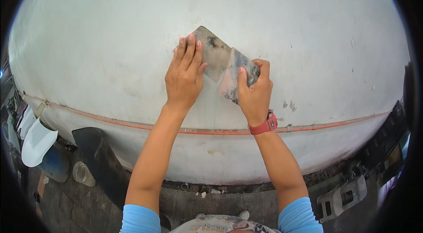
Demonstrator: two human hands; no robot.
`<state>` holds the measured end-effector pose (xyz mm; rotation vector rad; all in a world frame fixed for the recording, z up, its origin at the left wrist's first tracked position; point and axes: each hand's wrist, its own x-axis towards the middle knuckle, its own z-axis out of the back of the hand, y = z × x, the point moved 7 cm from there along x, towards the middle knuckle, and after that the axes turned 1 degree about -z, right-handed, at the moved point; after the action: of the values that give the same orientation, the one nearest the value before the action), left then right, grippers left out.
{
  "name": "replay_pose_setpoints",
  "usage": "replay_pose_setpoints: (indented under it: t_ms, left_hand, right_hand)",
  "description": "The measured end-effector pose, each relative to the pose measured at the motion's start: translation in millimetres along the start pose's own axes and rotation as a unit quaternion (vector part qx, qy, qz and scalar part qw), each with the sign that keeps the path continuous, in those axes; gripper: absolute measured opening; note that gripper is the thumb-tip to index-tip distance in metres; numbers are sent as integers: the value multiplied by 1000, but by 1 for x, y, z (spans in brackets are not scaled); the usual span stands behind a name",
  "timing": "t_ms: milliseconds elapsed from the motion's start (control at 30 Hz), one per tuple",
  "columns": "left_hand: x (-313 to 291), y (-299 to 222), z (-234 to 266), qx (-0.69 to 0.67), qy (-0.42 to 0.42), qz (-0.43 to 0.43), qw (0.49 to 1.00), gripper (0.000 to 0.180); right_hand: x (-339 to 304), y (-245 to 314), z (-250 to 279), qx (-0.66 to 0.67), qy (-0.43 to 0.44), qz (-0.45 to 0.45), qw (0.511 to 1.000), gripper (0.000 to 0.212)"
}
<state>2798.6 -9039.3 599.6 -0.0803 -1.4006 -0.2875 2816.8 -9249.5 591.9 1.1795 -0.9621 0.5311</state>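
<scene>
My left hand (pixel 184 74) lies with its fingers stretched out over the left part of a thin, flat grey-brown plate (pixel 217 50) against a pale wall-like surface (pixel 132 26). The plate is smudged and has dark spots near its top. A second flat plate (pixel 230 78), pinkish-grey with black smears, is gripped by my right hand (pixel 255 87), the thumb on its face and the other fingers curled round its far right edge. Its upper left edge meets or overlaps the first plate; contact between them is hard to tell. A red watch circles my right wrist.
An orange-red pipe (pixel 211 131) runs along the pale surface below my hands. A black curved panel (pixel 99 158) leans at lower left, beside a white curved panel (pixel 39 142) and a clear tub (pixel 83 174). A grey frame-like part (pixel 346 197) lies at lower right.
</scene>
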Motion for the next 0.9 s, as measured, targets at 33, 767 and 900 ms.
replay_pose_setpoints:
  t_ms: [33, 767, 900]
  left_hand:
    - [-1, 1, 0, -8, 14, 1, 1000, 61]
    - [-1, 5, 4, -86, 53, 0, 995, 70]
    - [-4, 5, 1, -70, 66, 4, 995, 68]
  right_hand:
    - [1, 1, -2, 3, -3, 7, 1000, 25]
    - [63, 67, -42, -21, 93, 175, 980, 19]
    - [69, 71, -43, -54, 117, 166, 978, 18]
